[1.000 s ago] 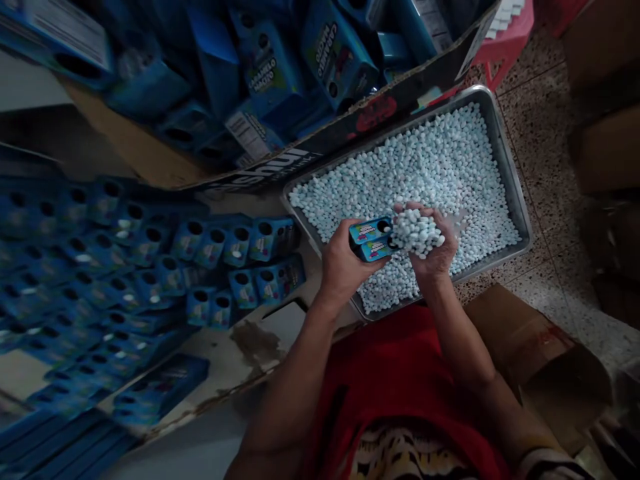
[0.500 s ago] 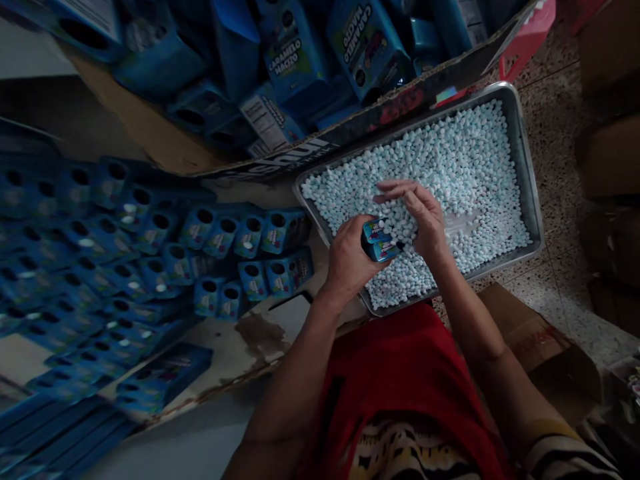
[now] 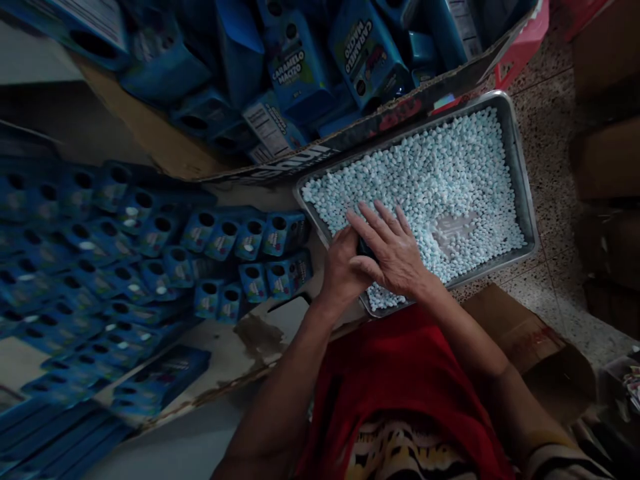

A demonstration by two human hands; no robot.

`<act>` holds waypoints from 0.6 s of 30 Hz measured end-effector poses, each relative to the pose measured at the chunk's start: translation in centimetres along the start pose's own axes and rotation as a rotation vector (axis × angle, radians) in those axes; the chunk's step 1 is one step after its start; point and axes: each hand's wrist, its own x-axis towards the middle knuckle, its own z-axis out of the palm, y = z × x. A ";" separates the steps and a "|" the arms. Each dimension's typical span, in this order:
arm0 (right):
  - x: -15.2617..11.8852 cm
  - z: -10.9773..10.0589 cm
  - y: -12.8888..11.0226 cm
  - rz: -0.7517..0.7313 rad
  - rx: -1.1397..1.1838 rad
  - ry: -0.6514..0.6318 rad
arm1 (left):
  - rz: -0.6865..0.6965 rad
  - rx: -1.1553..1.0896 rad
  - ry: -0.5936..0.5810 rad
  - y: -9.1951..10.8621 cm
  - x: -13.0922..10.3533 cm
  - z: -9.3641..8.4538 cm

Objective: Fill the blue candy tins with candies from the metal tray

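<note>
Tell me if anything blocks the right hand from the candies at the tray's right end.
Nothing visible stands between the right hand and those candies in the tray. The left hand is on the side away from them, its grip mostly covered by the right hand.

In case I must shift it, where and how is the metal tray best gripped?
The metal tray looks best taken by its rim at the right short end, from the right, where floor shows alongside. The cardboard box crowds its far long side; left hand and right hand are over its near-left part.
</note>
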 end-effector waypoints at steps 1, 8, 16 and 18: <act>0.2 -0.3 -0.1 0.005 -0.003 -0.002 | 0.003 -0.010 0.003 -0.3 0.0 0.1; 0.0 -8.6 7.1 0.134 0.061 0.530 | 0.002 -0.212 -0.107 -3.4 3.6 -1.8; 2.9 -7.7 14.2 0.255 0.028 0.615 | -0.268 -0.572 -0.224 -4.9 6.3 1.8; 3.5 -6.2 12.8 0.281 0.140 0.616 | -0.275 -0.625 -0.270 -4.3 7.2 4.0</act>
